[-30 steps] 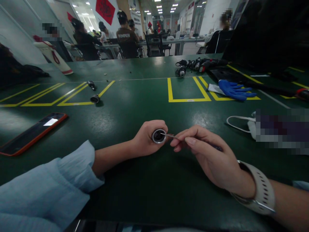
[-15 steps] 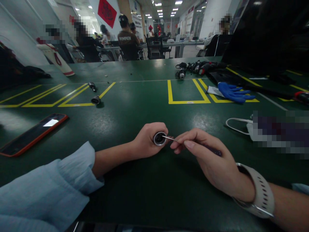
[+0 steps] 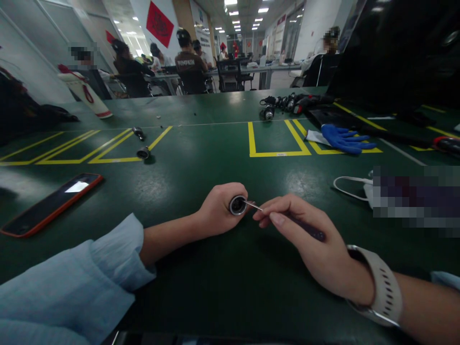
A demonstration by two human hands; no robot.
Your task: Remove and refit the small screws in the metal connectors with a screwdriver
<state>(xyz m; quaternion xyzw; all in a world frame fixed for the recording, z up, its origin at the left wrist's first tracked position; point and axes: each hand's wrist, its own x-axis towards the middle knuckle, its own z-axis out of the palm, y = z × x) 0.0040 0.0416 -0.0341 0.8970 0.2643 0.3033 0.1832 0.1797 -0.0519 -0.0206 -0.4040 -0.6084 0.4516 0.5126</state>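
My left hand (image 3: 220, 210) is closed round a cylindrical metal connector (image 3: 232, 211), its silver-rimmed dark opening turned toward me. Most of its body is hidden in the fist. From the right, my right hand (image 3: 298, 230) pinches a small screwdriver (image 3: 316, 233) with a dark handle and a thin metal shaft. The shaft reaches the right side of the connector's opening; whether its tip touches anything inside cannot be made out. Beyond the left hand, a loose metal connector part (image 3: 143, 153) and another small metal piece (image 3: 138, 133) lie on the green table (image 3: 201, 172).
An orange-cased phone (image 3: 53, 203) lies at left, a white bottle (image 3: 88, 93) behind it. Rightward are a blue glove (image 3: 347, 139), a white strap (image 3: 348, 188) on a blurred item, and cabled connectors (image 3: 268, 113). Yellow tape (image 3: 280, 155) marks the table. Several people sit farther back.
The view has shifted slightly. The screwdriver has turned a little in my right hand, showing more of its handle. My left hand keeps hold of the connector.
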